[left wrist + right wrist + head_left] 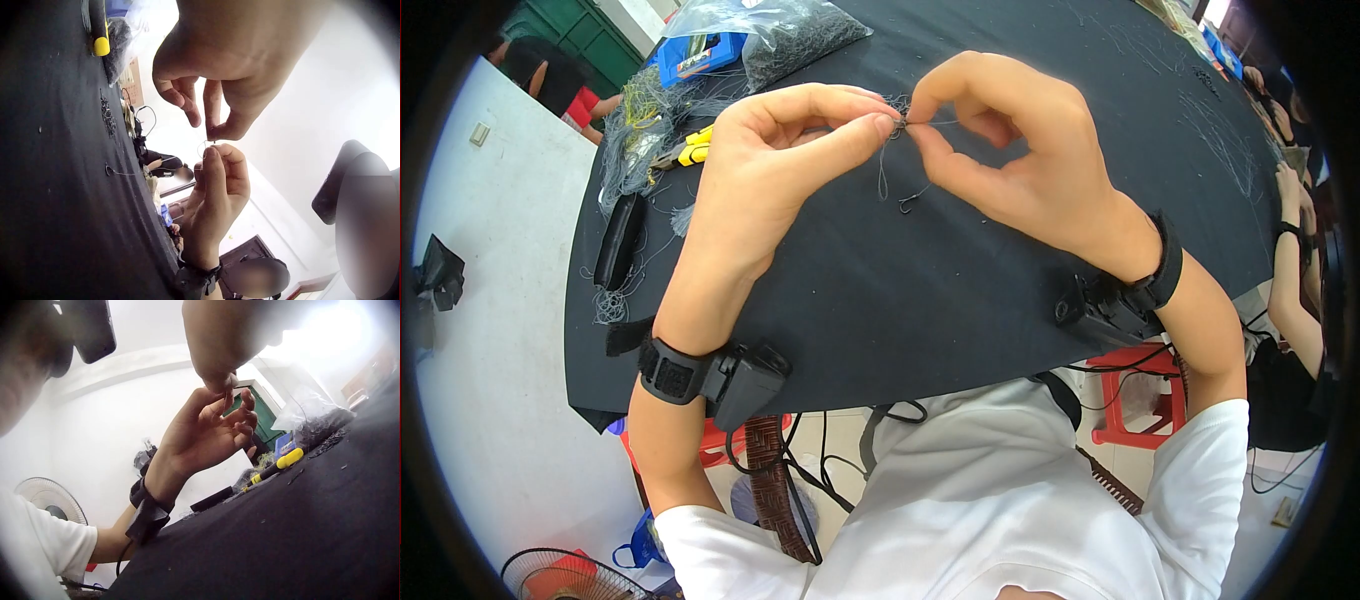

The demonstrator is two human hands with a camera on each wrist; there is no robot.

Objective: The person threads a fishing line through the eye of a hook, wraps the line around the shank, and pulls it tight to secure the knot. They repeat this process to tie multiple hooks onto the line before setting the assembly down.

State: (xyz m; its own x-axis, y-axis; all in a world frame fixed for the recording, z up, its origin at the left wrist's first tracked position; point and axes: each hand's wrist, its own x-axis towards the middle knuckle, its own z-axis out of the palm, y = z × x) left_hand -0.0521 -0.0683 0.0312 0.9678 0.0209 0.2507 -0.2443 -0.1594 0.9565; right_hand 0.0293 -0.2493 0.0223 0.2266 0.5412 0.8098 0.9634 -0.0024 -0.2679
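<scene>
At the fingertips, my left hand [770,150] pinches a thin fishing line [201,150] between thumb and forefinger. A tiny dark piece shows at that pinch; I cannot tell whether it is a hook. Facing it, my right hand [1025,150] pinches the line with thumb and forefinger, the tips of both hands nearly meeting. A narrow loop of line hangs below them in the head view. Close by is a dark fishhook [906,206] with line running from it. Behind the fingertips, a heap of small dark hooks [108,117] lies on the black cloth.
Yellow-handled pliers [694,152], a long black case [620,240] and tangled line [636,130] lie at the left of the black-covered table [880,320]. Farther back are a blue box [700,62] and a clear bag of dark pieces [810,45]. Other people sit at the right.
</scene>
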